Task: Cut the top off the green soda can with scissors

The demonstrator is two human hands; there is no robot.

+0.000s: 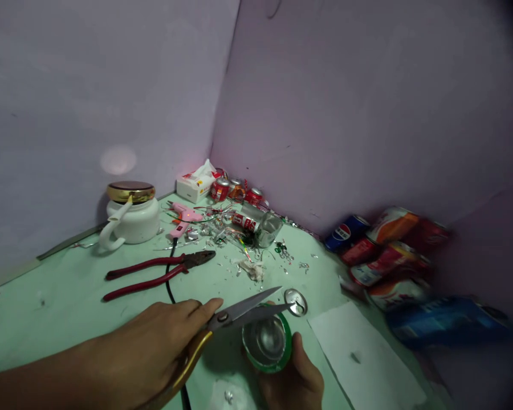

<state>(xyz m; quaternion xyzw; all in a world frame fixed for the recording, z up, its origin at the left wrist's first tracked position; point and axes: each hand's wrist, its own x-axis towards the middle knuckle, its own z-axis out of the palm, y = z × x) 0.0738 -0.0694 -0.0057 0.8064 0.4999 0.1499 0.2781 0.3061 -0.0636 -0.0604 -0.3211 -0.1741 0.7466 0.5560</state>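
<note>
My left hand [171, 330] grips scissors [243, 310] with golden handles, their blades slightly parted. Below the blades, my right hand [294, 376] is wrapped round a cut green can [267, 341]. The can's cut mouth faces me, and its silver inside shows. The blades pass over the can's upper rim; whether they touch it I cannot tell. Beyond the blade tips lies a round can lid [296, 302] with a pull tab. Pliers [162, 273] with red handles rest on the table behind my left hand.
A pink glue gun [183, 216], metal scraps [209, 230] and a cut can piece [267, 228] lie farther back. At left stands a white pot [137, 219]; a tissue box [194, 185] is in the corner. White paper [363, 353] and stacked cans [393, 250] are at right.
</note>
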